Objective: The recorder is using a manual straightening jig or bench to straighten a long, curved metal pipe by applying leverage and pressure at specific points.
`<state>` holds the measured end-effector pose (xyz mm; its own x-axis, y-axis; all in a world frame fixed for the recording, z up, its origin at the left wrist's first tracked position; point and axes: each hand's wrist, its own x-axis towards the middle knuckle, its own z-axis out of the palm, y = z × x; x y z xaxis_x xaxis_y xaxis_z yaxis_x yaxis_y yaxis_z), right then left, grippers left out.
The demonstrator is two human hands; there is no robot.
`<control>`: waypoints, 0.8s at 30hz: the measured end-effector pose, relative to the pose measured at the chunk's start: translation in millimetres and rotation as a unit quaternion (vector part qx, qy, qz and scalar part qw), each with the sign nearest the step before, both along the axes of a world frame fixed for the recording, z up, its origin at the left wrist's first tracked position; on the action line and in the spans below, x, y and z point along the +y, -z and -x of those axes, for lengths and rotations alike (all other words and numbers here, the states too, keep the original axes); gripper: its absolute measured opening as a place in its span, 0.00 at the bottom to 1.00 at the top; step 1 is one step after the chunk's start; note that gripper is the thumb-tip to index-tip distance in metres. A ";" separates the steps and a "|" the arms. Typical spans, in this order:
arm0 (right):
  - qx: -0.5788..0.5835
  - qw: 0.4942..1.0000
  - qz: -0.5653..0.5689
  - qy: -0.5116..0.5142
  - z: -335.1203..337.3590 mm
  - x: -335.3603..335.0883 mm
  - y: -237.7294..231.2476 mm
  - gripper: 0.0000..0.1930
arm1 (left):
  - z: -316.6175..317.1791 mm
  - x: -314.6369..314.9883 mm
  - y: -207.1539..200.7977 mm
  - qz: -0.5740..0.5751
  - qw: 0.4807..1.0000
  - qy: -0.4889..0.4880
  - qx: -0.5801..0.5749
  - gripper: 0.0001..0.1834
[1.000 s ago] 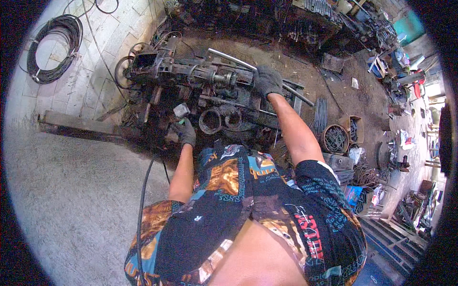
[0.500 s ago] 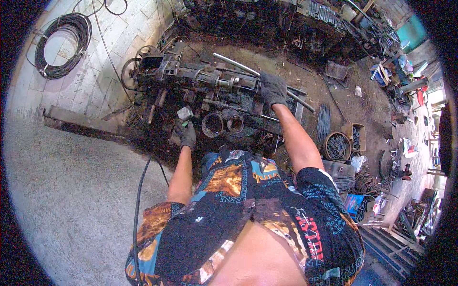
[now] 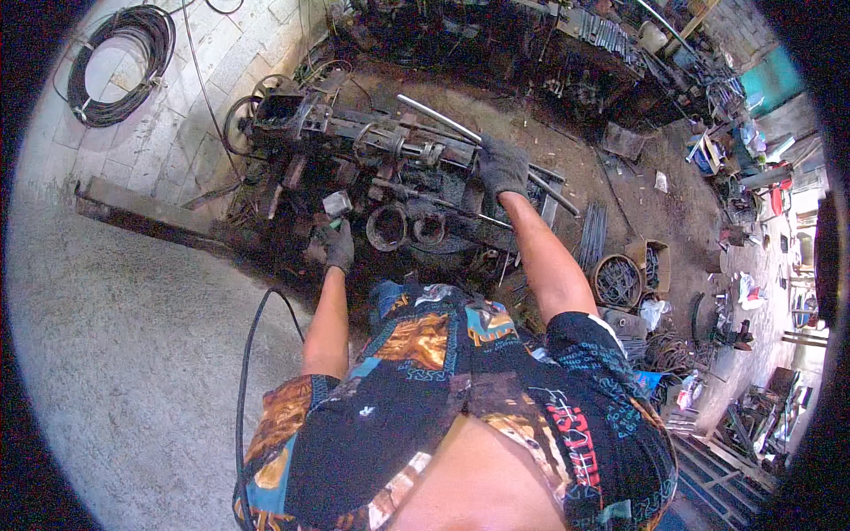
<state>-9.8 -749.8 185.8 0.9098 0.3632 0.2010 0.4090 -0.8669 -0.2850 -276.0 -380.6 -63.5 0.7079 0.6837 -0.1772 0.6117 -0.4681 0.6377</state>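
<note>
My left hand, in a dark grey glove, is low at the near left of a greasy metal machine. Its fingers are bent next to a small pale box; a bit of green shows at the fingertips, but what they grip is unclear. My right hand, gloved too, is closed over a long metal rod at the machine's right end. The rod runs from the far left, passes beneath the glove and comes out to the right. Two round metal rings sit below the machine's bed.
On the left a rusty steel beam lies along the concrete floor, near a black cable. Coiled wire hangs on the block wall. At right stand a bucket of metal pieces and a cardboard box. A cluttered bench lines the back.
The view has shifted slightly. Both gloved hands stay at about the same places on the machine, and the rod lies as before.
</note>
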 end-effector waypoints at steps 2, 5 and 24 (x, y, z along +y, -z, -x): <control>-0.012 1.000 -0.013 -0.010 2.0 10.2 -2.1 0.17 | 4.3 18.0 -4.2 -0.025 1.000 -0.003 0.004 0.48; -0.010 1.000 -0.007 -0.020 5.1 17.6 -8.6 0.17 | 3.0 29.9 -4.5 -0.038 0.997 -0.027 0.062 0.47; -0.004 1.000 -0.005 -0.005 14.2 46.2 -11.7 0.19 | -0.9 60.1 0.7 0.053 0.997 -0.060 -0.022 0.40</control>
<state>-23.9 -703.7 197.5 0.9040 0.3708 0.2128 0.4209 -0.8593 -0.2906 -275.1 -320.4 -64.3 0.6315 0.7423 -0.2238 0.6293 -0.3221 0.7073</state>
